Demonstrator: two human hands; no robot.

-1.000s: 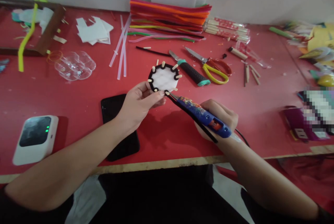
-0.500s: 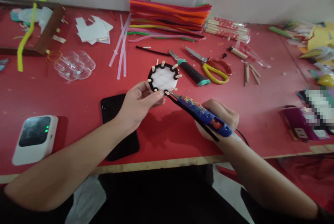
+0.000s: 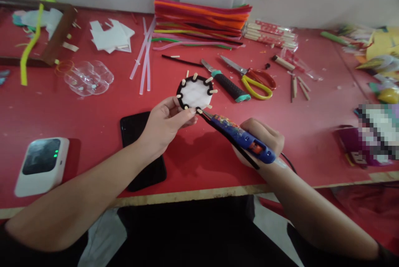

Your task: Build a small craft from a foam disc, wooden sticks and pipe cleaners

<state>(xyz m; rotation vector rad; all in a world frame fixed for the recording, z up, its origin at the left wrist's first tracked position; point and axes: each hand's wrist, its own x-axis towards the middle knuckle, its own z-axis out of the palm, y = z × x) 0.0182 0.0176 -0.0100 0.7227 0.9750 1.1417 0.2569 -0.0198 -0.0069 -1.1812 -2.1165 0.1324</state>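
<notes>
Between thumb and fingers, my left hand (image 3: 170,119) grips the lower edge of a small white disc (image 3: 195,94) ringed with several short wooden pegs. A black pipe cleaner (image 3: 238,147) winds around the pegs, and its loose end trails down to the right alongside the glue gun. My right hand (image 3: 262,136) is closed around a blue hot glue gun (image 3: 241,136) with colourful specks on its front. The nozzle points up and left, at or very near the peg by my left thumb; whether it touches cannot be made out.
A black phone (image 3: 143,150) lies under my left forearm, a white device (image 3: 42,167) farther left. Beyond the disc are a black-handled knife (image 3: 230,86), scissors (image 3: 257,86) and a pile of coloured pipe cleaners (image 3: 199,22). Cut sticks (image 3: 299,86) lie to the right.
The glue gun and my right hand have shifted very slightly left. My left hand and the disc stay almost where they were.
</notes>
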